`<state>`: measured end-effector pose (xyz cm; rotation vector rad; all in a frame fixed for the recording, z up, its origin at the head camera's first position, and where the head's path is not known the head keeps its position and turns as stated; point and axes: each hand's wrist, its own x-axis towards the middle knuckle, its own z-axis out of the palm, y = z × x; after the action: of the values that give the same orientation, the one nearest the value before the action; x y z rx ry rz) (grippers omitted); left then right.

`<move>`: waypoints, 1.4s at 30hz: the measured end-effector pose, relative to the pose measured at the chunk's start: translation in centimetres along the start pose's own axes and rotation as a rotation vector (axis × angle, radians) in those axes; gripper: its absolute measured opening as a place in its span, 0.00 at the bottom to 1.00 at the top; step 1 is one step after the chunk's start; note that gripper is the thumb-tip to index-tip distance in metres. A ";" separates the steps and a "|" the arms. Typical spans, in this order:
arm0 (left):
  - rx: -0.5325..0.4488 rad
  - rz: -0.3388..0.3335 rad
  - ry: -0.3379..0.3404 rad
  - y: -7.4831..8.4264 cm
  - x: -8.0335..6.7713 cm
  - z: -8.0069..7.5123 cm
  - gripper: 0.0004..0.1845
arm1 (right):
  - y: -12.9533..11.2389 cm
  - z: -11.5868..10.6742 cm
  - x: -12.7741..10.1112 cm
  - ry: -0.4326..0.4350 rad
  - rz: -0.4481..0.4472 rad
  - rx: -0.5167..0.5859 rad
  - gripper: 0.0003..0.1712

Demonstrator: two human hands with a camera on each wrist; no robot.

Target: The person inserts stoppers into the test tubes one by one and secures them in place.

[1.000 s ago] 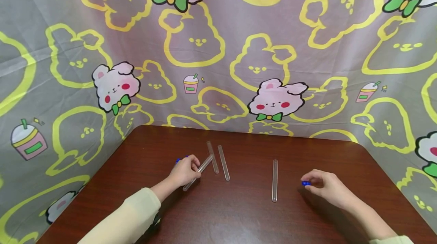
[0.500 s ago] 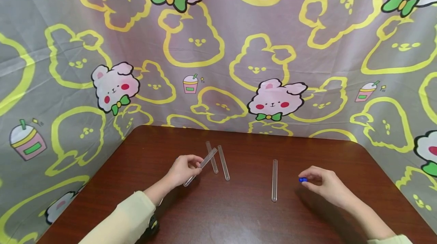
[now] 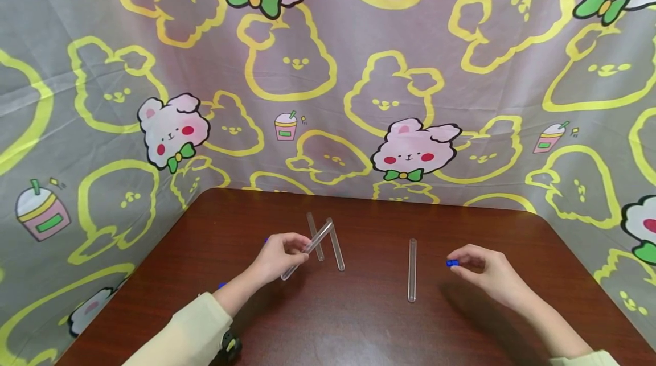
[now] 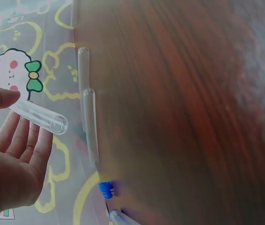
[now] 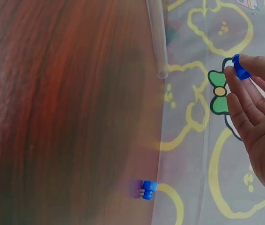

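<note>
My left hand [image 3: 281, 255] pinches a clear test tube [image 3: 320, 235] between thumb and fingers, tilted up to the right. In the left wrist view one end of that test tube [image 4: 41, 118] points toward the table. Two more test tubes [image 3: 336, 249] lie just beyond the hand, partly overlapped by the held one in the head view. On the right, my right hand [image 3: 489, 272] pinches a small blue stopper [image 3: 452, 262] at the fingertips, above the table. A further test tube [image 3: 412, 272] lies between the two hands.
Another blue stopper [image 5: 148, 189] sits on the brown table [image 3: 359, 320] in the right wrist view. Bits of blue [image 3: 222, 285] show beside the left forearm, mostly hidden. A dark item [image 3: 230, 346] is under the left sleeve. Patterned cloth [image 3: 328, 87] hangs around the table.
The left hand has lifted its test tube a little and shifted right. The right hand has raised the blue stopper slightly and moved a bit left.
</note>
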<state>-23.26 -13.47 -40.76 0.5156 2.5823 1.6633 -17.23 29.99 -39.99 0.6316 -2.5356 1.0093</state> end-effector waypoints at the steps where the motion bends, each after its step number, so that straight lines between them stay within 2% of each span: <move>1: -0.001 0.007 -0.004 0.0 0.0 0.0 0.09 | -0.1 0.0 0.1 0.001 0.003 0.000 0.15; 9: -0.010 0.044 -0.041 0.7 -0.5 0.4 0.09 | -0.7 0.5 0.7 0.037 -0.016 0.054 0.15; 15: -0.050 0.112 -0.096 1.3 -0.9 0.9 0.10 | -1.7 0.7 1.2 0.058 -0.031 0.082 0.16; 20: -0.065 0.147 -0.123 2.0 -1.2 1.4 0.11 | -2.6 0.8 1.6 0.078 -0.084 0.113 0.18; 26: -0.019 0.169 -0.139 2.4 -1.4 1.8 0.11 | -3.4 1.3 2.1 0.111 -0.172 0.131 0.24; 30: 0.013 0.206 -0.157 2.6 -1.4 2.1 0.10 | -4.0 1.4 2.4 0.126 -0.218 0.146 0.27; 35: 0.035 0.228 -0.180 3.2 -1.6 2.4 0.10 | -4.7 1.4 2.7 0.129 -0.235 0.158 0.26; 42: 0.054 0.249 -0.188 3.9 -1.7 2.7 0.11 | -5.3 1.8 3.2 0.083 -0.245 0.200 0.22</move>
<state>-20.08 -10.13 -38.68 0.9812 2.5160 1.5239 -17.46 24.34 -36.80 0.9103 -2.2364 1.1794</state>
